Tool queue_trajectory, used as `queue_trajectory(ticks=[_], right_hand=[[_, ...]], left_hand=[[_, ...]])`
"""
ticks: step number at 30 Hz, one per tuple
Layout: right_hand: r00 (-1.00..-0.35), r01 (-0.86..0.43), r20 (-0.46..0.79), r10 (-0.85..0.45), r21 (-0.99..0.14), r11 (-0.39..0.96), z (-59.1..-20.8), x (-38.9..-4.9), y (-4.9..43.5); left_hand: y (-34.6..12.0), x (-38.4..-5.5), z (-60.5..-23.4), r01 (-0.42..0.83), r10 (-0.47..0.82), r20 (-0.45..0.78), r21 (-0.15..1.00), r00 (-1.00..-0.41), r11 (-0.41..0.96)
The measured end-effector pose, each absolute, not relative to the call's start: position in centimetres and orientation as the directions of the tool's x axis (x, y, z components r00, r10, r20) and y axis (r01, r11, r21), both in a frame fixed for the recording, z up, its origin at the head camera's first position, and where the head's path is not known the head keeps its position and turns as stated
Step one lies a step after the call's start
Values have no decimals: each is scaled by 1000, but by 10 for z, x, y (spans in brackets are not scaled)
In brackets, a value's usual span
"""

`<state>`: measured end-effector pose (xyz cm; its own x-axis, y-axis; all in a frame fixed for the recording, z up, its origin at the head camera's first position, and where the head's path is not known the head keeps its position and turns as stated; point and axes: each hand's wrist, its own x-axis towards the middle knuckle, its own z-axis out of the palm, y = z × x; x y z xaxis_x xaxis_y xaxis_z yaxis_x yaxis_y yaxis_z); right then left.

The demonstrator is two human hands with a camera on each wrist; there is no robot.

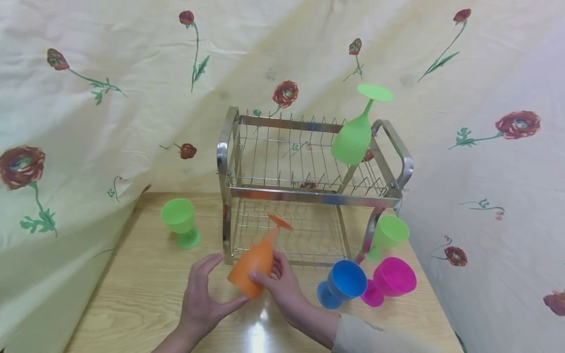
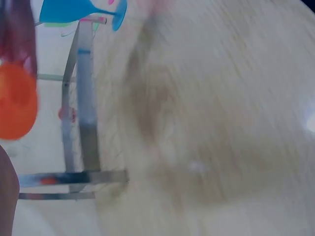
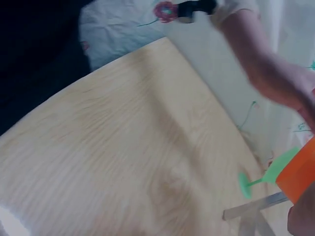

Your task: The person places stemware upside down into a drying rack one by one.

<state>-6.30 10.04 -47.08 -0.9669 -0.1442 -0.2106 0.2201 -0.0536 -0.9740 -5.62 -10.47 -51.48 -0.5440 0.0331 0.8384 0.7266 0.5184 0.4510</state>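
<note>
An orange plastic goblet [image 1: 253,267] is tilted with its foot up and its mouth down toward the left, in front of the metal dish rack [image 1: 318,196]. My right hand [image 1: 287,289] grips its bowl from the right, thumb across the near side. On the other side, my left hand [image 1: 200,294] is spread, its thumb at the goblet's rim and its fingers apart from the bowl. Part of the orange bowl [image 2: 17,101] shows at the left edge of the left wrist view. In the right wrist view, the orange bowl [image 3: 298,169] is cut off by the right edge.
A green goblet [image 1: 353,139] leans upside down on the rack's upper tier, at the right. Another green goblet [image 1: 178,218] stands left of the rack. To the right are a third green goblet [image 1: 390,233], a blue goblet [image 1: 346,280] and a pink goblet [image 1: 394,278] on the wooden table [image 1: 128,289].
</note>
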Motion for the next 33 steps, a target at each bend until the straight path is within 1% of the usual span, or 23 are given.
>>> queue_trajectory(ticks=[3,6,7,9,13,16,18,22,27,30,33], right_hand=[[-969,197,-194,-152,-980,-5,-476,-58,112],[-967,192,-195,-162,-981,34,-477,-52,125],[-966,192,-198,-164,-980,53,-477,-50,129],[-967,175,-186,-172,-982,76,-476,-47,136],[-971,125,-150,-187,-983,138,-469,-41,148],[-975,58,-93,-203,-983,172,-461,-37,155],[-975,-9,-34,-219,-982,191,-454,-35,159],[-960,-181,121,-252,-956,232,-438,-32,166],[-908,-381,310,-282,-891,247,-409,-38,177],[-874,-454,381,-301,-862,227,-390,-45,184],[-849,-500,429,-308,-841,207,-370,-52,190]], left_hand=[[-115,-57,-501,760,75,854,415,-515,500],[-122,-63,-483,770,96,855,403,-509,495],[-124,-66,-476,763,95,849,411,-520,498],[-127,-73,-460,748,90,828,446,-553,492],[-132,-89,-420,657,67,723,579,-687,483],[-133,-106,-386,568,31,625,687,-780,453],[-134,-119,-364,510,-4,567,744,-823,432],[-135,-146,-331,396,-56,458,819,-887,416],[-136,-172,-307,269,-67,327,862,-943,429],[-135,-182,-300,218,-64,272,874,-960,434],[-133,-189,-296,204,-62,253,883,-965,423]])
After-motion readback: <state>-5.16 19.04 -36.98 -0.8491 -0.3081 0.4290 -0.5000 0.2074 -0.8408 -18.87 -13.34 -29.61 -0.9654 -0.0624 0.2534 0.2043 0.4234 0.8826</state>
